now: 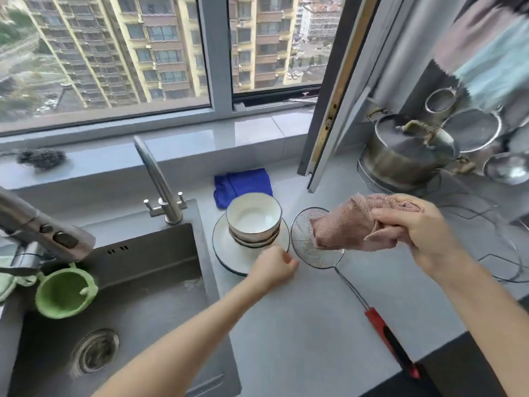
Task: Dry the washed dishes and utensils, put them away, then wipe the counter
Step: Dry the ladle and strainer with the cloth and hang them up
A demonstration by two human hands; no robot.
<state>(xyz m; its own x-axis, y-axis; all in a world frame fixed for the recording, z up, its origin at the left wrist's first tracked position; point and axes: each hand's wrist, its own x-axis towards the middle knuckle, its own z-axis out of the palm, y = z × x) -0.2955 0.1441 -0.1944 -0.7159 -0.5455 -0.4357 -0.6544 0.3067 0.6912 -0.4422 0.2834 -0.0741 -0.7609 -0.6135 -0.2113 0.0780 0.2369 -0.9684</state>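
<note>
Caught mid-drying, right beside the steel sink (160,282). Right hand (420,233) clenched around a bunched pink waffle-weave cloth (352,224), fingers wrapped tight on it, cloth corner hanging over the round wire-mesh skimmer with the red and black handle (315,247). Skimmer lying flat on the pale grey counter (300,325), basket just beside the white blue-rimmed plate (229,253), handle running off toward the front edge. Left hand (272,269) curled nearly shut at the plate's rim, near the skimmer basket too; couldn't tell whether anything was actually pinched between those fingers or just touched.

Stack of white blue-rimmed bowls (253,222) sat on that plate, folded blue cloth (243,183) tucked behind. Nothing put away yet by the look of it, so probably early in the job.

Stuff that looked risky:
- Lifting or tilting the plate from one edge with bowls stacked on top. Glazed and possibly wet, so bowls could slide toward the sink.
- Plate sitting close to the sink's lip. A nudge leftward and down it goes.
- Skimmer handle end right at the counter's front edge. A bump from a forearm and off it tips.
- Cloth threads snagging in the wire mesh, dragging the skimmer into the plate.
- One-handed grab on anything wet, with the other hand full of cloth.
</note>
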